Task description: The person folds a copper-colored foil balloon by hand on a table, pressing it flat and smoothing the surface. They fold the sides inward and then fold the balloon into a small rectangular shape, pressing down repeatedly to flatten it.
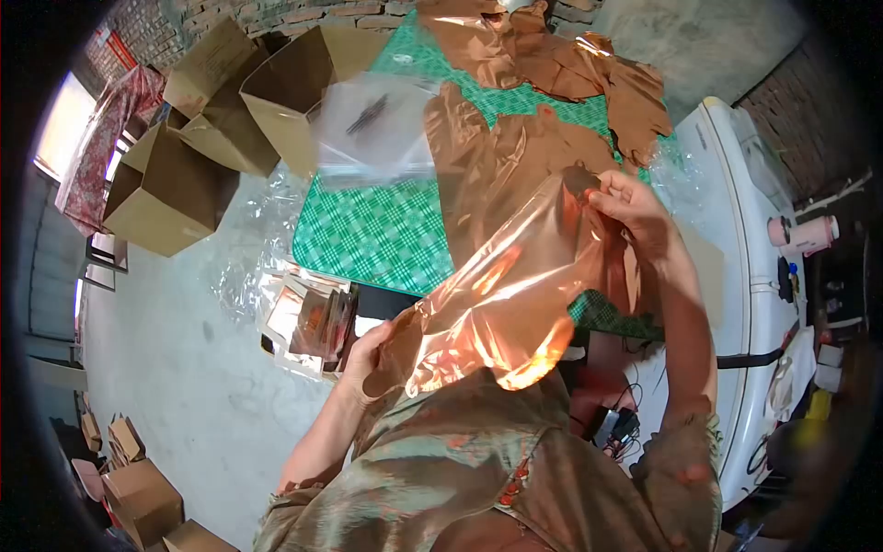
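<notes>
A shiny copper-coloured foil sheet (515,285) is stretched between my two hands above my lap. My right hand (630,212) pinches its upper right corner between thumb and fingers. At its lower left edge, my left hand (372,354) is closed on the foil, its fingertips partly hidden by it. Beyond the foil, more copper-coloured pieces (533,147) lie spread on a table with a green checked cover (377,230). Clear plastic bags (377,129) with a small dark mark on them lie at the table's left side.
Open cardboard boxes (175,193) stand at the upper left. Beside the table's near left corner is a box of shiny packets (313,322). A white refrigerator-like appliance (745,276) is at the right. Cables and adapters (621,423) lie below the table edge.
</notes>
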Demonstrator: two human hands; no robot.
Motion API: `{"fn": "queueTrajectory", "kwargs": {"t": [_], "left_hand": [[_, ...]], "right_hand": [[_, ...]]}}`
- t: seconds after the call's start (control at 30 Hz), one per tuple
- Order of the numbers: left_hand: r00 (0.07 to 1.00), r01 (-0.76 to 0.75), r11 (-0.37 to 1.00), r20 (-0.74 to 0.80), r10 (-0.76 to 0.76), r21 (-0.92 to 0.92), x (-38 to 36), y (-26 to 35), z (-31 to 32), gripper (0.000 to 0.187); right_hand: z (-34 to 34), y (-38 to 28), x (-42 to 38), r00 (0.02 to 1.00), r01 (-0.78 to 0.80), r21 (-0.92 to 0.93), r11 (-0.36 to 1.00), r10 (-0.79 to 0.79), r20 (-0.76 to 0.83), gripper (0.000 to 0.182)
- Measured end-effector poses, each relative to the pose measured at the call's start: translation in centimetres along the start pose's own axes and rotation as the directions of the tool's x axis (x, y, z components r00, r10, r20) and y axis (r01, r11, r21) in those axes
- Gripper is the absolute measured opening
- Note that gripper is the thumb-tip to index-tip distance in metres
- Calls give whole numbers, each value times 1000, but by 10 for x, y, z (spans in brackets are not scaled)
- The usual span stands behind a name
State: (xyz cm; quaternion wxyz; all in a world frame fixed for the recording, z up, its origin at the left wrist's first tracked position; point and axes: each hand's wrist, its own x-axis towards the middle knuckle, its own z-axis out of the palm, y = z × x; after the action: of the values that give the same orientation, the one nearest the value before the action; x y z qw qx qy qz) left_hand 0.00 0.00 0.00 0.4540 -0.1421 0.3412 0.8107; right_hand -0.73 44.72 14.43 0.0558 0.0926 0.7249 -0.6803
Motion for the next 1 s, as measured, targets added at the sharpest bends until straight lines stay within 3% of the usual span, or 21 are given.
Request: {"fn": "queueTrajectory", "kwargs": {"t": [0.07,0.17,0.3,0.43,0.5,0.57,0.6,0.7,0.8,0.93,1.0], "left_hand": [[994,49,991,92,-61,128,-9,4,7,53],[997,51,799,9,-71,599,5,22,-4,39],[990,-100,758,144,8,644,16,19,12,32],[979,-133,713,205,-15,688,30,10,31,24],[979,-168,727,201,43,665,38,1,44,28],[984,-144,731,177,33,667,42,3,56,30],[979,-158,747,204,31,646,49,0,55,34],[979,-204,600,169,115,773,53,1,67,39],[991,-136,524,112,78,841,57,13,87,43],[992,-120,428,93,83,896,60,21,102,43],[980,-193,435,149,133,879,67,14,95,42]], "right_hand": [[-13,-7,-2,997,-65,-85,994,67,27,19],[-26,5,20,999,10,-182,983,-18,-40,21],[-55,17,43,990,-36,-182,983,10,-137,23],[-58,13,56,981,6,-123,992,-30,-193,20],[-69,13,70,980,-3,-271,962,-51,-191,20],[-82,7,82,986,-41,-460,887,-38,-163,20],[-82,6,89,981,25,-537,843,-123,-148,21],[-86,-3,109,983,-126,-691,712,-1,-181,24],[-91,9,143,961,137,-893,429,-277,15,25],[-74,13,185,941,139,-959,248,-335,49,24],[-72,21,207,926,176,-969,173,-362,104,23]]}}
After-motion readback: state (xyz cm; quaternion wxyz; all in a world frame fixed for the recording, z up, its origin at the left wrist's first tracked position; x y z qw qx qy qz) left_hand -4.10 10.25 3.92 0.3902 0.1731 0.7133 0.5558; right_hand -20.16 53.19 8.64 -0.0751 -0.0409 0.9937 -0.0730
